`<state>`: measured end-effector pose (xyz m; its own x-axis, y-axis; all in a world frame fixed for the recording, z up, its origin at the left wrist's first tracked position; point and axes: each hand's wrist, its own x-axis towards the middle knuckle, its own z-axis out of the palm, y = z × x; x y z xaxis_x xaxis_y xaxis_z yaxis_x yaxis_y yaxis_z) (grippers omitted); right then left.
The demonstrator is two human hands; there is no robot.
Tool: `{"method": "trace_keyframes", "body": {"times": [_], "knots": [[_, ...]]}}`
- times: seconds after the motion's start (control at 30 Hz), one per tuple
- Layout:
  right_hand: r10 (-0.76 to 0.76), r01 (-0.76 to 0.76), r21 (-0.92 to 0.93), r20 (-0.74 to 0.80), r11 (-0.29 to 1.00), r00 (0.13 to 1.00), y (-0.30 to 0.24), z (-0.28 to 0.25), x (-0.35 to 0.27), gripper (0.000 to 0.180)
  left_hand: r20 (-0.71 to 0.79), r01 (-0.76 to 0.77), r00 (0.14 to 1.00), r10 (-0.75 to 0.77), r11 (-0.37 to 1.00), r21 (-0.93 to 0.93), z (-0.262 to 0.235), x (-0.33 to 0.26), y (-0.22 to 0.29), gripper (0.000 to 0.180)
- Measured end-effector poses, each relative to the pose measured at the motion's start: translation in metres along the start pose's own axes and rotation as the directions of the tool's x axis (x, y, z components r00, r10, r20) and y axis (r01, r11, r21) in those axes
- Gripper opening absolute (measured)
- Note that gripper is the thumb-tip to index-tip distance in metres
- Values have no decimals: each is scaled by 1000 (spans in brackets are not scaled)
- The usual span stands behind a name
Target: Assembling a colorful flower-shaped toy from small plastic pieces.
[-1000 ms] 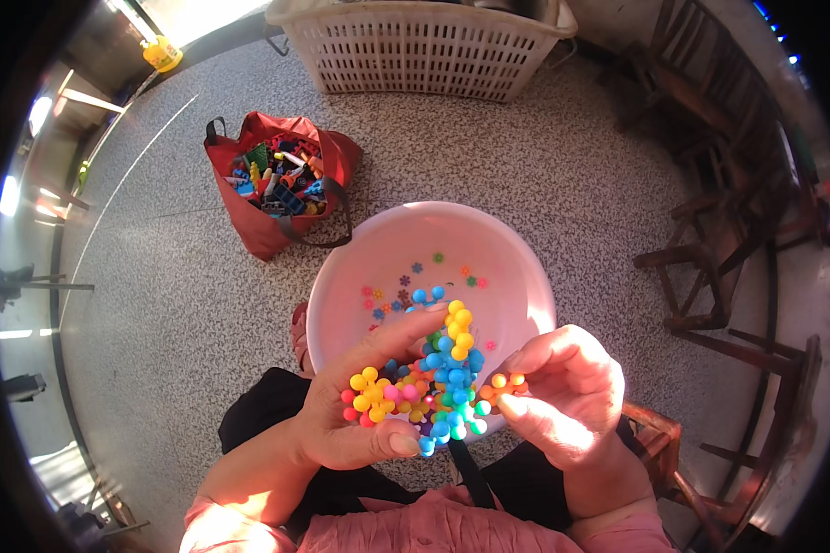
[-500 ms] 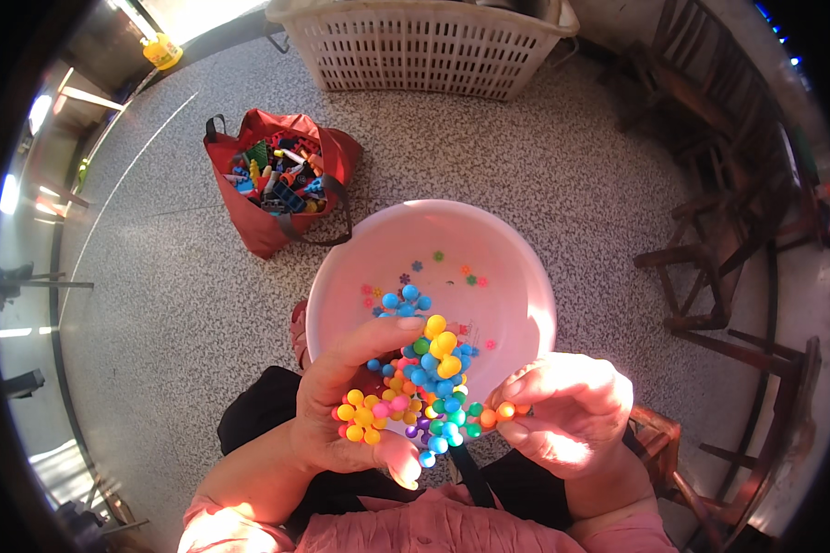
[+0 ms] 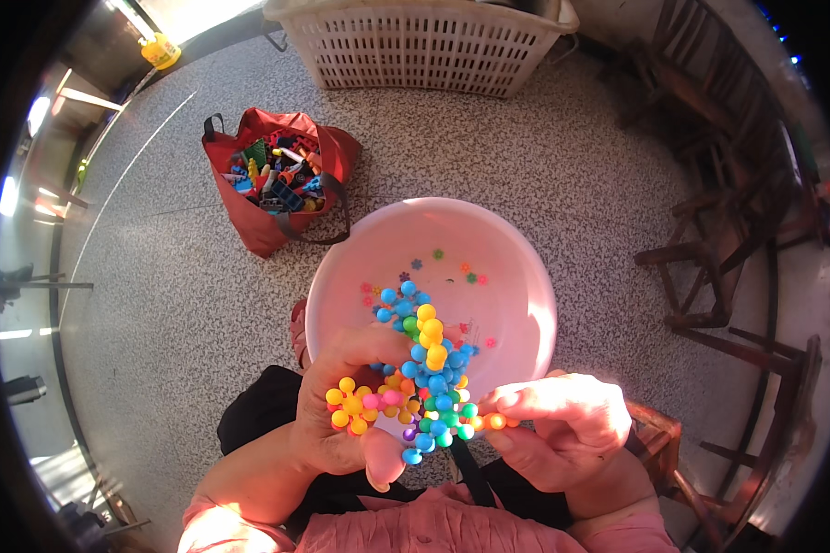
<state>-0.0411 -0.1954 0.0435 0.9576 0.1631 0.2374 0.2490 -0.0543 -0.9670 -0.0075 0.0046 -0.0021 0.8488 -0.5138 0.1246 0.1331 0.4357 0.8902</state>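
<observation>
A cluster of joined colourful flower-shaped toy pieces [image 3: 421, 378], blue, yellow, pink, green and orange, hangs above the near rim of a pink plastic basin [image 3: 516, 276]. My left hand [image 3: 346, 415] grips the cluster's left side, thumb across the yellow and pink pieces. My right hand [image 3: 558, 429] pinches an orange piece [image 3: 496, 421] at the cluster's lower right edge. Several small loose pieces [image 3: 438, 267] lie scattered on the basin's bottom.
A red bag [image 3: 258, 226] full of mixed toy bricks stands open on the speckled floor at the left. A white slatted laundry basket [image 3: 415, 41] sits at the top. Dark wooden chairs [image 3: 719, 249] crowd the right side. A yellow container [image 3: 160, 51] stands top left.
The cluster has tilted and shifted slightly up and left over the basin. My right hand has dropped lower and closed in on the cluster's lower right edge.
</observation>
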Motion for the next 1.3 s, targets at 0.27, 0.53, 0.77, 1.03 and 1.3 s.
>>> {"method": "trace_keyframes", "body": {"times": [0.27,0.53,0.77,1.03,1.3], "knots": [[-67,73,-167,37,983,997,-2,0,2,15,-28,-7,1000,5,998,-62,1,-2,-2,71],[-131,133,-247,24,960,991,-1,4,2,16,-36,36,999,-38,998,-57,3,-1,0,63],[-184,202,-351,84,914,979,1,5,0,21,-131,58,989,-69,995,-86,13,1,2,54],[-196,211,-341,78,916,977,4,9,-1,24,-116,35,992,-44,996,-80,10,-3,-1,52],[-173,268,-551,219,790,960,-2,11,3,23,-116,73,990,-82,994,-79,7,-2,0,50]]}}
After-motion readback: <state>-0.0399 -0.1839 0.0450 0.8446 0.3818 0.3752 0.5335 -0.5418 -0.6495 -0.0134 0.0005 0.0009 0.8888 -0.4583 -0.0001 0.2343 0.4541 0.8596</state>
